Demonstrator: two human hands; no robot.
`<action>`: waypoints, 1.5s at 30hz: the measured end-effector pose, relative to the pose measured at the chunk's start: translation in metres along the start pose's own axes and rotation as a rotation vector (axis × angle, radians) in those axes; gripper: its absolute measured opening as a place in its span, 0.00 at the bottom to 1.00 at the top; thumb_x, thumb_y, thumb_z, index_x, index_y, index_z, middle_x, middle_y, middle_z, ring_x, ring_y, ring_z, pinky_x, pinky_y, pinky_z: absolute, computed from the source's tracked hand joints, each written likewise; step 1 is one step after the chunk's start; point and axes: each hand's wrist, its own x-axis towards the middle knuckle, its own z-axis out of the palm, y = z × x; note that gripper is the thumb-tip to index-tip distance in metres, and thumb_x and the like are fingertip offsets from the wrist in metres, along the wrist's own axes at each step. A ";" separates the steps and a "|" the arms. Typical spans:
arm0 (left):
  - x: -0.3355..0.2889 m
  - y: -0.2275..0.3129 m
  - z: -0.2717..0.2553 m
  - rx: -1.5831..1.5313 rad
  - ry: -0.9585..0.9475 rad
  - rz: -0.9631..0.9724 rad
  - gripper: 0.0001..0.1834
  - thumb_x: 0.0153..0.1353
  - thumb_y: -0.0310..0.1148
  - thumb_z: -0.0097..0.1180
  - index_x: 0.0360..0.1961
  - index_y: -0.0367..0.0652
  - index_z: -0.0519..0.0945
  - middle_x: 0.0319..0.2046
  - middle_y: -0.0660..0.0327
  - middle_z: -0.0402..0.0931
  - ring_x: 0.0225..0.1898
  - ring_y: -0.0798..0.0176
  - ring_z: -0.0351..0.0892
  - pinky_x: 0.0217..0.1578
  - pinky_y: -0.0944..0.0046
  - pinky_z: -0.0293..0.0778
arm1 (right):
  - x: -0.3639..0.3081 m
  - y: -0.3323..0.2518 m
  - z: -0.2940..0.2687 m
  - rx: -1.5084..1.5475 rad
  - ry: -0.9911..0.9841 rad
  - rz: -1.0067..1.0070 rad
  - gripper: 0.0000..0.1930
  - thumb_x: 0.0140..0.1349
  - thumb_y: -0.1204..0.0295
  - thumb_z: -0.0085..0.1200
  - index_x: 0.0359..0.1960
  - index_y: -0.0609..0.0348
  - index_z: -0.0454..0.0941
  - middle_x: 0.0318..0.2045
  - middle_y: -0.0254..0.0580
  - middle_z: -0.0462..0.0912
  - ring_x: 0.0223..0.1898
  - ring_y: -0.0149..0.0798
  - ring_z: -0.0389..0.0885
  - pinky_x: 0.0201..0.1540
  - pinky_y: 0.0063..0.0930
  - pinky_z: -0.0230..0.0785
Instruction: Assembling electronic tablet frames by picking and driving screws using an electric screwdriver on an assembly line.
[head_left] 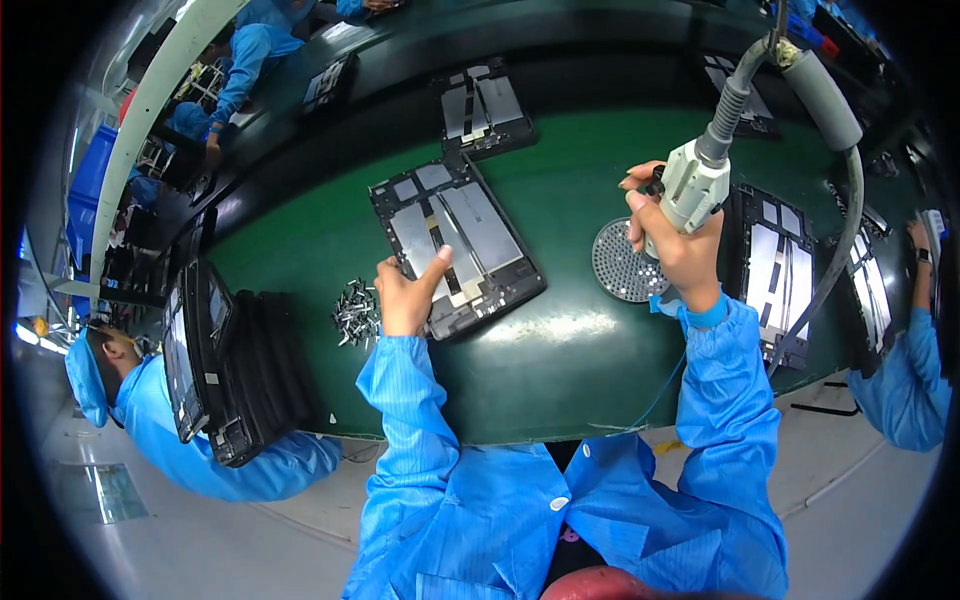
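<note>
My left hand (408,297) is at the near-left edge of an opened tablet (495,235), its thumb stretched over the inside and its fingers at the rim. Battery panels, ribbon cables and a black frame show in the tablet, which lies tilted on the green table. My right hand (685,250) is wrapped round a white electric screwdriver (697,185), right of the tablet. The tool's tip is hidden behind the hand. Beneath the right hand sits a round metal dish (618,268) with many small holes. A pile of small silvery parts (355,312) lies by my left hand.
A grey cable (852,220) hangs from the screwdriver's top down the right side. Another opened tablet (778,260) lies at right, one (482,105) at the far side. Black tablets (235,370) are stacked at left. Co-workers in blue sit at both sides.
</note>
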 end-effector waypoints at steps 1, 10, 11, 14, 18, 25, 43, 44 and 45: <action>-0.001 0.007 0.001 -0.103 0.101 0.076 0.40 0.54 0.43 0.77 0.55 0.24 0.69 0.48 0.46 0.80 0.50 0.59 0.80 0.53 0.63 0.75 | 0.000 0.001 -0.003 -0.001 -0.002 0.006 0.13 0.62 0.82 0.57 0.48 0.69 0.76 0.39 0.49 0.83 0.23 0.28 0.78 0.22 0.21 0.72; 0.265 -0.020 -0.144 -0.167 0.017 0.121 0.22 0.65 0.38 0.65 0.54 0.35 0.77 0.46 0.56 0.84 0.43 0.62 0.84 0.47 0.64 0.79 | 0.001 -0.005 -0.019 -0.032 0.059 0.004 0.13 0.63 0.81 0.58 0.49 0.66 0.76 0.41 0.48 0.83 0.24 0.26 0.78 0.23 0.20 0.72; 0.297 -0.033 -0.143 -0.166 0.034 0.079 0.24 0.64 0.39 0.67 0.56 0.35 0.77 0.47 0.56 0.84 0.45 0.61 0.84 0.50 0.62 0.78 | 0.004 -0.003 -0.022 -0.071 0.077 -0.005 0.13 0.63 0.81 0.58 0.50 0.66 0.76 0.41 0.47 0.83 0.24 0.25 0.78 0.24 0.19 0.72; 0.352 -0.049 -0.115 -0.007 -0.026 0.055 0.38 0.59 0.44 0.71 0.62 0.29 0.73 0.52 0.52 0.81 0.52 0.58 0.81 0.57 0.59 0.73 | 0.009 -0.002 -0.035 -0.123 0.199 -0.013 0.14 0.63 0.80 0.59 0.51 0.66 0.76 0.41 0.44 0.83 0.24 0.26 0.78 0.23 0.19 0.70; 0.409 -0.039 -0.111 0.593 0.012 0.050 0.39 0.57 0.54 0.68 0.59 0.31 0.77 0.57 0.47 0.78 0.57 0.48 0.78 0.57 0.54 0.74 | 0.008 -0.010 -0.046 -0.112 0.345 -0.048 0.14 0.63 0.79 0.58 0.50 0.67 0.77 0.40 0.43 0.83 0.24 0.24 0.77 0.24 0.18 0.71; 0.334 0.044 0.049 0.878 0.145 0.242 0.53 0.55 0.78 0.47 0.59 0.36 0.78 0.63 0.42 0.72 0.65 0.40 0.70 0.65 0.48 0.65 | 0.015 -0.002 -0.025 -0.152 0.291 -0.038 0.13 0.66 0.80 0.56 0.50 0.69 0.76 0.40 0.45 0.83 0.24 0.26 0.78 0.24 0.20 0.71; 0.274 0.073 0.120 0.357 0.012 0.314 0.28 0.69 0.43 0.53 0.62 0.33 0.75 0.64 0.40 0.70 0.60 0.41 0.75 0.61 0.54 0.70 | -0.002 0.004 -0.133 -0.130 0.433 -0.032 0.16 0.71 0.72 0.43 0.46 0.77 0.78 0.33 0.50 0.78 0.35 0.40 0.76 0.46 0.31 0.73; 0.290 0.066 0.099 0.340 0.217 0.534 0.21 0.69 0.38 0.55 0.56 0.32 0.79 0.47 0.49 0.77 0.44 0.54 0.77 0.44 0.60 0.73 | 0.003 0.007 -0.146 -0.061 0.348 -0.037 0.16 0.71 0.71 0.42 0.43 0.76 0.78 0.33 0.51 0.78 0.37 0.40 0.76 0.48 0.32 0.73; 0.303 0.054 0.073 0.321 0.424 0.746 0.15 0.68 0.32 0.56 0.49 0.32 0.83 0.30 0.58 0.83 0.28 0.66 0.79 0.28 0.66 0.76 | 0.005 0.007 -0.157 0.003 0.261 -0.038 0.17 0.70 0.70 0.42 0.40 0.76 0.77 0.34 0.51 0.78 0.38 0.41 0.76 0.50 0.33 0.73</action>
